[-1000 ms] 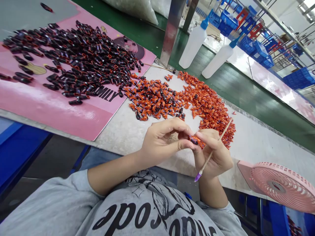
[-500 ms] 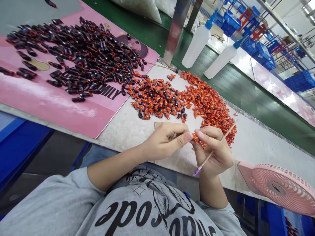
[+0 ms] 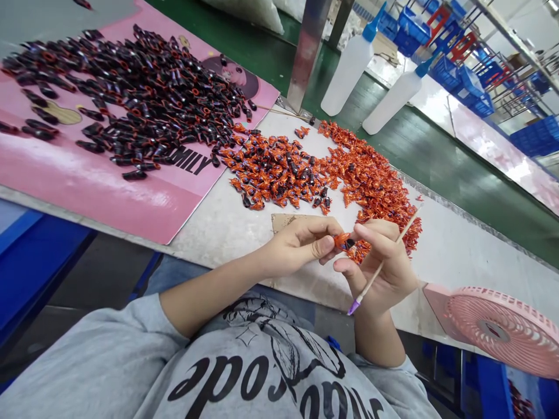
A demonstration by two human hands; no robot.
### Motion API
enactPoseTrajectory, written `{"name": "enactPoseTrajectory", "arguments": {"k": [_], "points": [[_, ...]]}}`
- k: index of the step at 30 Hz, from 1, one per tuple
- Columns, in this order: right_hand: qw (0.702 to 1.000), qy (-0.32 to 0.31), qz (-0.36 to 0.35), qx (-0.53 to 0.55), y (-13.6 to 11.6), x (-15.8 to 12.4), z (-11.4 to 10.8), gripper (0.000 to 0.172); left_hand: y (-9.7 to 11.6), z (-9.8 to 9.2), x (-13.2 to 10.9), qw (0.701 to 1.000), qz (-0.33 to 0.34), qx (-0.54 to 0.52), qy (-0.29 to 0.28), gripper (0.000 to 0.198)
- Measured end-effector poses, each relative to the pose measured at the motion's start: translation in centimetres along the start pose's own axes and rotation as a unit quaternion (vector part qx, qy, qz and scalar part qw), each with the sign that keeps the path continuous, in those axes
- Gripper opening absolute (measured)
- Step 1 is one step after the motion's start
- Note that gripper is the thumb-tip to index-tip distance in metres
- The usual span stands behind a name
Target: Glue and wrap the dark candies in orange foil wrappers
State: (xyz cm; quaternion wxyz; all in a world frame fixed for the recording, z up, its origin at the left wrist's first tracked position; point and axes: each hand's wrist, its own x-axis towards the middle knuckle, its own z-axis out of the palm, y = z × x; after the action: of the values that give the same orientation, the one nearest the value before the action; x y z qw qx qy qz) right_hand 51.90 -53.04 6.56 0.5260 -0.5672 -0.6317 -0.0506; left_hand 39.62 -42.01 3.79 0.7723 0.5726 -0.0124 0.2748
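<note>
My left hand (image 3: pixel 301 244) pinches a small orange-and-dark piece (image 3: pixel 343 240) between thumb and fingers, just above the table's near edge. My right hand (image 3: pixel 384 265) is closed round a thin wooden stick with a purple tip (image 3: pixel 375 272), and its fingers meet the same piece. Behind the hands lies a heap of orange pieces (image 3: pixel 371 180). A mixed heap of orange and dark pieces (image 3: pixel 275 171) sits to its left. A wide spread of dark pieces (image 3: pixel 131 99) covers a pink board (image 3: pixel 87 186).
A pink fan (image 3: pixel 502 331) lies at the right near edge. Two white squeeze bottles with blue caps (image 3: pixel 349 64) lie on a green belt (image 3: pixel 437 157) behind a metal post (image 3: pixel 305 52). A brown card scrap (image 3: pixel 283 221) lies by my left hand. Blue crates stand far right.
The hands have parted slightly, and the orange piece now shows between the fingertips. The view has shifted a little; the stick stays in my right hand.
</note>
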Motion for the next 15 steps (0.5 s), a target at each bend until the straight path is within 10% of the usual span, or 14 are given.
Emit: {"name": "enactPoseTrajectory", "arguments": {"k": [7,15], "points": [[1.0,0.005,0.018,0.007,-0.6,0.4,0.9,0.014,-1.0,0.2,0.0,0.974,0.125,0.179,0.055,0.038],[0.997,0.036,0.038,0.061,-1.3,0.3,1.9,0.023,-1.8,0.6,0.1,0.963,0.183,0.189,0.06,0.028]]}}
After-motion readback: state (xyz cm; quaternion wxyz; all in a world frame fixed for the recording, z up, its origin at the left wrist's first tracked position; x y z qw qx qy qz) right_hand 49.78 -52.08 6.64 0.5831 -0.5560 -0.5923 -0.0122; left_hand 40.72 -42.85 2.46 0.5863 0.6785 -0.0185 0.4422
